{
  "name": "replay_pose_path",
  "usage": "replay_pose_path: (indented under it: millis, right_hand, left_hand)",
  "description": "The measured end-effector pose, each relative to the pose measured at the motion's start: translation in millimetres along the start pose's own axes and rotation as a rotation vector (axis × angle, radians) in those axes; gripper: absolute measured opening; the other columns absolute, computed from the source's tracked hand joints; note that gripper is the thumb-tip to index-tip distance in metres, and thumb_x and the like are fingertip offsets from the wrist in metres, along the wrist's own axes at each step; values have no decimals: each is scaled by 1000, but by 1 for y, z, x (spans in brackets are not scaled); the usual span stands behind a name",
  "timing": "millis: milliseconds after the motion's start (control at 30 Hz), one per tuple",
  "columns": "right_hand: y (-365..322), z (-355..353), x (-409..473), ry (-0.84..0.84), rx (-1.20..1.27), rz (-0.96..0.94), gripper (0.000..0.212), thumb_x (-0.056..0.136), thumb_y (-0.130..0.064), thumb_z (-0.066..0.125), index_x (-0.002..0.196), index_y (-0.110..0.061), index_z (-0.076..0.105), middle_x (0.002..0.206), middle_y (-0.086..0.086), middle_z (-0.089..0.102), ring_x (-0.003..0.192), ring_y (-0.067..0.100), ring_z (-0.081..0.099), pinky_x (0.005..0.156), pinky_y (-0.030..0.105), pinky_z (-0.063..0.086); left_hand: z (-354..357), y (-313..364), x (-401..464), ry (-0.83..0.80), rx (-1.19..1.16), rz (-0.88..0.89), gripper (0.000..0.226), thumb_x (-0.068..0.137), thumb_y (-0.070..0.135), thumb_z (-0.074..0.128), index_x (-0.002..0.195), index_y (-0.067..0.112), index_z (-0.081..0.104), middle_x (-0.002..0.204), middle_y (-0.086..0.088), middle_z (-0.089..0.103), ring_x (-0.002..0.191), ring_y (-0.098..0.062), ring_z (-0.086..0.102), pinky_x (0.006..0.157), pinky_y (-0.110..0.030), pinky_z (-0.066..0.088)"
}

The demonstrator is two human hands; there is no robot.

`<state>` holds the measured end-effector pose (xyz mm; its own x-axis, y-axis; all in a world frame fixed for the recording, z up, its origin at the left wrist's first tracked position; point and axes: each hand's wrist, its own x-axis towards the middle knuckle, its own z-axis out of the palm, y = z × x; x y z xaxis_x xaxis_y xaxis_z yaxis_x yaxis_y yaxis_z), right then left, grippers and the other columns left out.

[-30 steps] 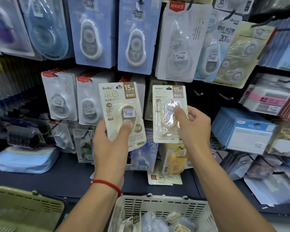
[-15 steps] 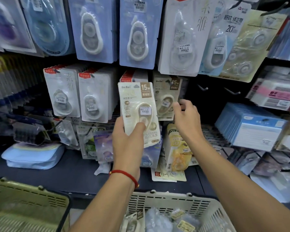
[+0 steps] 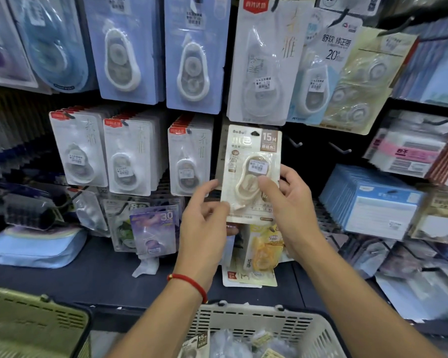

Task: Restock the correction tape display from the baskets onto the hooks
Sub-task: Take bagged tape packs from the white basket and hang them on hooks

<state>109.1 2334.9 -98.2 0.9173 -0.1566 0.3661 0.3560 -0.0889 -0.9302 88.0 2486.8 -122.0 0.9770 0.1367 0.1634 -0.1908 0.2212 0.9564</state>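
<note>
So the beige pack (image 3: pixel 251 174) has swapped sides since half a second ago: back then the left hand had it up alone by its lower end, left of centre, while the right hand was reaching over at the pack already hanging on the hook. Now the beige pack sits further right, square in front of that hook spot, with both hands on it. The view has also crept closer to the display.

Left hand (image 3: pixel 204 226): red string on the wrist, thumb and fingertips pinching the pack's bottom left corner, index finger stretched up along its left edge. Right hand (image 3: pixel 292 210): thumb pressed on the clear blister in the middle of the pack, the other fingers wrapped behind its right edge. So both are clamped on the same pack. It's held upright, label facing out, its hang hole at the top up against the dark panel just under the big white pack (image 3: pixel 261 60). Can't tell whether it's actually threaded on the hook.

Two bare hooks (image 3: pixel 295 143) stick out just to the right. The white basket (image 3: pixel 256 324) is down below between the forearms with more packs in it, and the green basket (image 3: pixel 31 321) is at the bottom left
</note>
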Motion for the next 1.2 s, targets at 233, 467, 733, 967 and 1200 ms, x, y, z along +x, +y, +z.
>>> replay_pose_path:
  millis: [233,467,733,967,1200]
  right_hand:
    - [-5,11,0,52,-28,-51,20,98,-31,67,117,-32,75,101,5,81,94,35,77,85,65,60]
    - [7,21,20,162,-215,-90,14,99,-42,63,102,-35,75,70,-15,70,59,11,62,56,38,51]
    - [39,16,35,151,-1060,-222,67,105,-33,57,162,-8,31,151,13,44,134,30,47,99,41,47]
    - [44,24,40,-236,-1414,-421,72,99,-22,58,164,-18,28,175,1,7,162,22,7,126,48,26]
    - [39,14,23,-223,-1297,-460,63,92,-8,63,153,-11,47,173,11,19,159,29,21,126,46,29]
  left_hand:
    - [-7,1,0,-15,-35,45,49,96,-14,53,121,28,64,87,-6,78,63,-17,71,62,-25,60]
    - [-6,3,6,-5,150,98,42,99,-7,57,121,29,60,106,0,75,80,-17,75,80,-29,62]
    - [-33,2,32,12,957,333,67,88,-4,60,150,17,48,168,-1,22,155,-20,19,119,-25,23]
    - [-46,-11,45,-137,1091,274,83,87,4,65,160,22,30,173,14,-16,160,-17,7,110,-36,41]
    - [-62,-24,33,-185,1097,297,83,88,3,62,162,24,31,175,5,-1,157,-21,16,112,-32,33]
